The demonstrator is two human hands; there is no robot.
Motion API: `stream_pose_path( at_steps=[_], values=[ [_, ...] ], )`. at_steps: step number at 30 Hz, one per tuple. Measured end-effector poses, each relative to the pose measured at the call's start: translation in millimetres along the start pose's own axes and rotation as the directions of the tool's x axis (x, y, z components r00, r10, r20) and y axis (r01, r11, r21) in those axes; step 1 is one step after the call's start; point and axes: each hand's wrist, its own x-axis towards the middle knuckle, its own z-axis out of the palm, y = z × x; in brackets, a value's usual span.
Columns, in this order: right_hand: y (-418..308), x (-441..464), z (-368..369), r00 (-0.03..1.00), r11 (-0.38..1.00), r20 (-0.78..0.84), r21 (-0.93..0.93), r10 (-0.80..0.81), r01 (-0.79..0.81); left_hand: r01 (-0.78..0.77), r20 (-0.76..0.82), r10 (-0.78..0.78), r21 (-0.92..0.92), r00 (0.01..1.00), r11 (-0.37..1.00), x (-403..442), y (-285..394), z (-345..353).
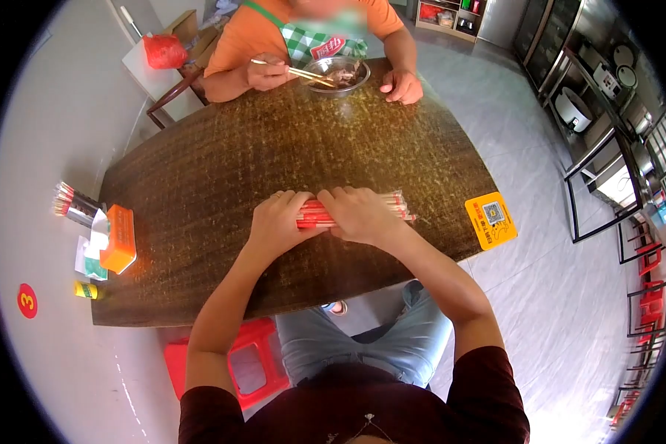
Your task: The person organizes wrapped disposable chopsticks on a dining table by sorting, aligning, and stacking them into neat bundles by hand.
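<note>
A bundle of red and pale chopsticks (314, 215) lies crosswise just above or on the brown wooden table (222, 155); whether it touches the top, I cannot tell. My left hand (277, 218) is closed around its left end, fingers bent over the sticks. Farther right, my right hand (359, 213) grips the bundle near its middle, and the pale ends stick out past it. Fingers and palms hide much of the bundle.
Opposite, a person in orange (229, 48) holds chopsticks over a metal bowl (338, 87) of food. Along the left edge stand a chopstick holder (81, 211), an orange tissue box (118, 238) and a yellow can (86, 289). An orange QR card (490, 221) sits at the right edge.
</note>
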Motion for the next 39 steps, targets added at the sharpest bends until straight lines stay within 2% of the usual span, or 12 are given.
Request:
stream_pose_path(
  at_steps=[3,6,9,27,30,39],
  values=[
    [0.3,-0.3,-0.1,1.000,1.000,-0.004,-0.007,-0.008,0.008,0.002,0.001,-0.002,-0.003,1.000,1.000,-0.2,-0.6,0.5],
    [0.4,0.2,0.3,0.995,0.999,0.087,-0.007,0.047,-0.047,-0.067,-0.093,0.068,0.007,0.993,0.998,1.3,0.8,0.7],
    [0.5,0.5,0.8,0.996,0.999,0.083,-0.018,0.039,-0.038,-0.079,-0.109,0.080,0.012,0.991,0.997,1.6,2.1,-0.2],
    [-2.7,1.1,-7.0,0.993,0.999,0.114,-0.013,0.037,-0.036,-0.050,-0.089,0.051,0.012,0.995,0.999,-0.4,-0.7,3.7],
    [-2.4,1.1,-5.0,0.994,0.999,0.105,-0.013,0.039,-0.037,-0.042,-0.061,0.042,0.007,0.997,0.999,0.1,-0.2,1.8],
    [0.2,0.1,-0.2,0.999,1.000,0.037,-0.008,0.024,-0.024,-0.081,-0.114,0.081,0.002,0.990,0.997,0.6,0.8,-0.3]
  ],
)
